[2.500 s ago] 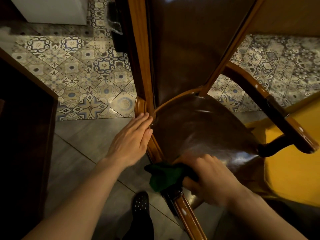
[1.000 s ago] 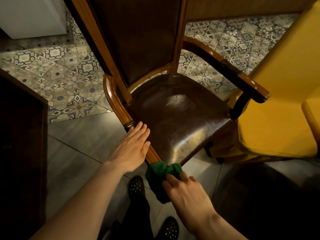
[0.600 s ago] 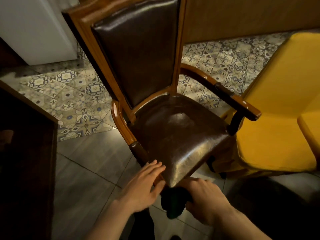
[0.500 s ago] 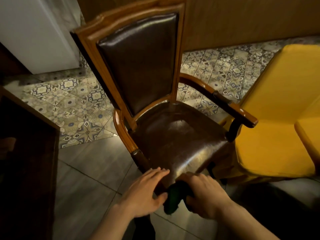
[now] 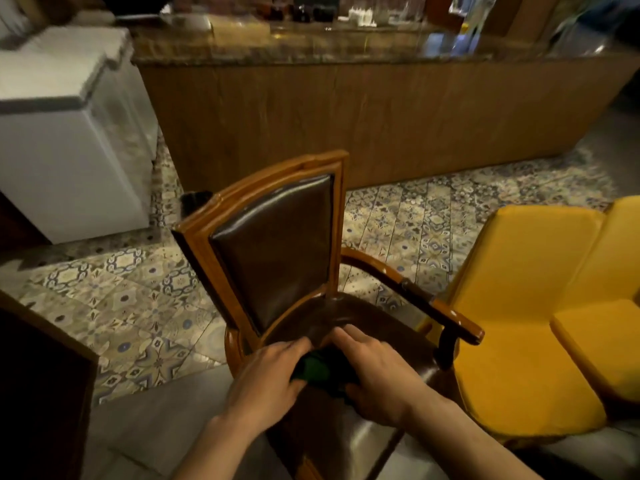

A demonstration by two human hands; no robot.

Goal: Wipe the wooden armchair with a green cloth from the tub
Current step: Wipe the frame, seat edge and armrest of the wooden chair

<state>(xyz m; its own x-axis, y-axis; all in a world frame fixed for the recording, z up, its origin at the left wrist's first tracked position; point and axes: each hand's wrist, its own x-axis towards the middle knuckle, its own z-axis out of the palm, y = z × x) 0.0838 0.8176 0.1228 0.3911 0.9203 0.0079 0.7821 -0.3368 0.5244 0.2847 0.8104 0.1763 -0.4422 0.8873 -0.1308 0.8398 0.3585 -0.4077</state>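
The wooden armchair [image 5: 270,188] with dark brown leather back and seat stands in front of me, its right armrest [image 5: 446,317] near a yellow seat. A bunched green cloth [image 5: 317,370] sits between both hands above the seat. My left hand [image 5: 266,379] grips its left side and my right hand [image 5: 375,374] grips its right side. Most of the cloth is hidden by my fingers. No tub is in view.
Yellow cushioned seats [image 5: 540,306] stand close on the right. A white chest appliance [image 5: 65,157] is at the left, a long wood-fronted counter [image 5: 363,112] behind the chair. A dark wooden surface [image 5: 38,382] edges the lower left. Patterned tiles cover the floor.
My view has risen from the chair's front edge to the whole room. Both hands moved up over the seat, and my left hand has taken hold of the cloth alongside the right.
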